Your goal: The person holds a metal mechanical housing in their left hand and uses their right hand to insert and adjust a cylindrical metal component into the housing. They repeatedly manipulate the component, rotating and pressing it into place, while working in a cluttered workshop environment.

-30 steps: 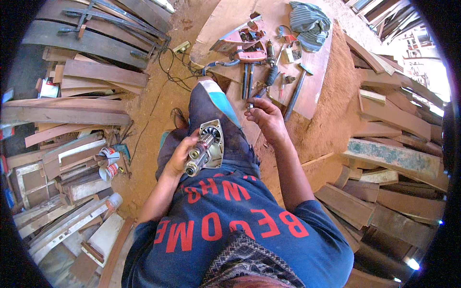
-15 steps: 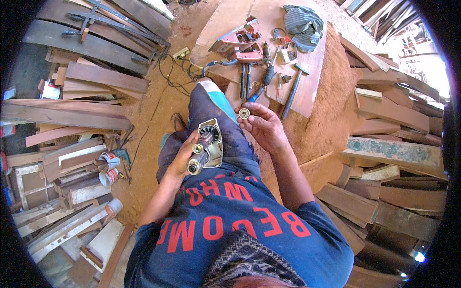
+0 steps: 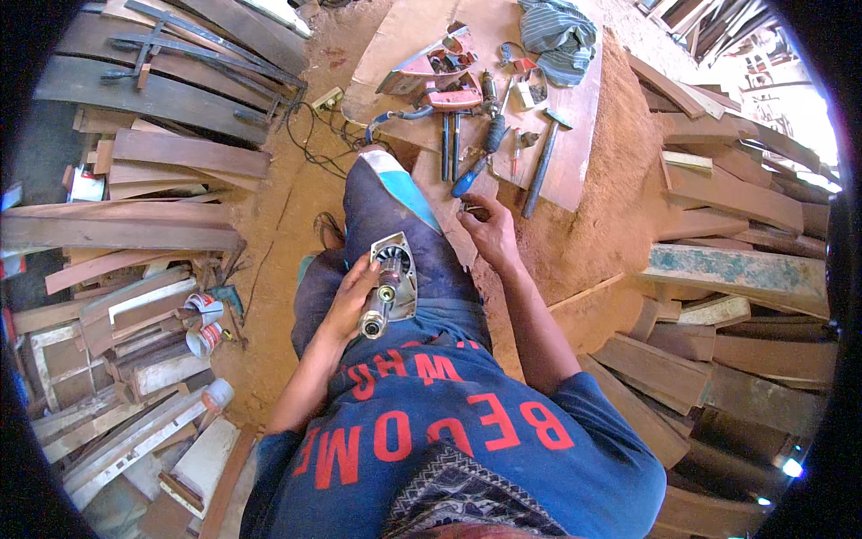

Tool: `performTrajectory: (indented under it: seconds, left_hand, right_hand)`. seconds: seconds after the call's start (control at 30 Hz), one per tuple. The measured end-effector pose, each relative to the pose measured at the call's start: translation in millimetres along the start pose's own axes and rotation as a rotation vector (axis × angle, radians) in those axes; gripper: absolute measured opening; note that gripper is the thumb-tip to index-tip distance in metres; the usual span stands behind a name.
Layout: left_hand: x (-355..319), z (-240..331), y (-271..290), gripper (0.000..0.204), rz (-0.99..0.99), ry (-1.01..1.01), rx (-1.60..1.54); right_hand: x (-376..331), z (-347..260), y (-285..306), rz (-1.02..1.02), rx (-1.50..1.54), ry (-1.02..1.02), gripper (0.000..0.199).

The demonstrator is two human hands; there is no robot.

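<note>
My left hand [image 3: 344, 307] is closed around a power-tool motor part, over my lap. The part has a pale metal end plate [image 3: 407, 296], a dark round fan and silvery shafts with round ends. Out to the right of my knee, my right hand [image 3: 494, 235] pinches a small ring-shaped metal bearing [image 3: 466, 207] between thumb and fingers. The bearing is now turned nearly edge-on and partly hidden by the fingers. Just beyond that hand lies a blue-tipped tool [image 3: 469, 179] with a dark grip. A hammer [image 3: 543, 166] rests on the board to its right.
A board [image 3: 575, 117] ahead carries red power-tool housings [image 3: 453, 92], a striped cloth [image 3: 557, 43] and a small white box [image 3: 532, 92]. Sawdust [image 3: 620, 180] is heaped at its right. Wood pieces [image 3: 736, 262] are stacked on both sides. A cable [image 3: 310, 144] lies at the left.
My right hand has moved slightly right and down, and the bearing has turned from face-up to nearly edge-on. The motor part has tilted a little in my left hand. The view has shifted slightly.
</note>
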State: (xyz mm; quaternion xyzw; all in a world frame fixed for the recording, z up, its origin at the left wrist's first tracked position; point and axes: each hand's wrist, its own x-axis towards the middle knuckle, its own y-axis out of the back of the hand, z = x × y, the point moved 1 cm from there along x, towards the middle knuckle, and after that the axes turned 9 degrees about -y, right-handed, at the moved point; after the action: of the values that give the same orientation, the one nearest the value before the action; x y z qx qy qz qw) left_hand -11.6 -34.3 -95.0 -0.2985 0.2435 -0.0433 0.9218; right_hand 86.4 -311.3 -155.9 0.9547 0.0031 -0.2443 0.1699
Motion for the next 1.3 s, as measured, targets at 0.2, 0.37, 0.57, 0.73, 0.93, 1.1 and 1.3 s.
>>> performTrajectory:
  seconds: [0.2, 0.37, 0.57, 0.73, 0.93, 1.1, 1.3]
  left_hand:
    - [5.8, 0.4, 10.8, 0.041, 0.024, 0.024, 0.019]
    - [12.6, 7.0, 4.3, 0.041, -0.022, 0.04, 0.052]
    - [19.1, 10.9, 7.8, 0.04, -0.042, 0.103, 0.241]
    - [23.0, 22.2, 12.0, 0.04, -0.208, 0.012, 0.711]
    - [25.3, 29.7, 3.4, 0.047, -0.214, -0.076, 0.981]
    - [28.6, 54.0, -0.3, 0.042, -0.196, -0.116, 1.289]
    - [37.8, 53.0, 8.1, 0.036, -0.162, -0.273, 0.956]
  right_hand:
    - [-3.6, -15.2, -6.8, 0.176, -0.176, 0.247, 0.033]
    - [-24.9, -54.1, -8.2, 0.189, -0.207, 0.363, 0.031]
    - [-31.1, -37.2, -3.4, 0.138, -0.102, 0.263, 0.032]
    - [-46.5, -51.8, 2.0, 0.098, -0.111, 0.281, 0.033]
    - [-58.0, -75.3, -10.7, 0.045, -0.153, 0.439, 0.035]
    - [-56.1, -84.7, -23.7, -0.004, -0.16, 0.509, 0.039]
    - [-53.2, -96.7, -33.7, -0.063, -0.134, 0.525, 0.043]
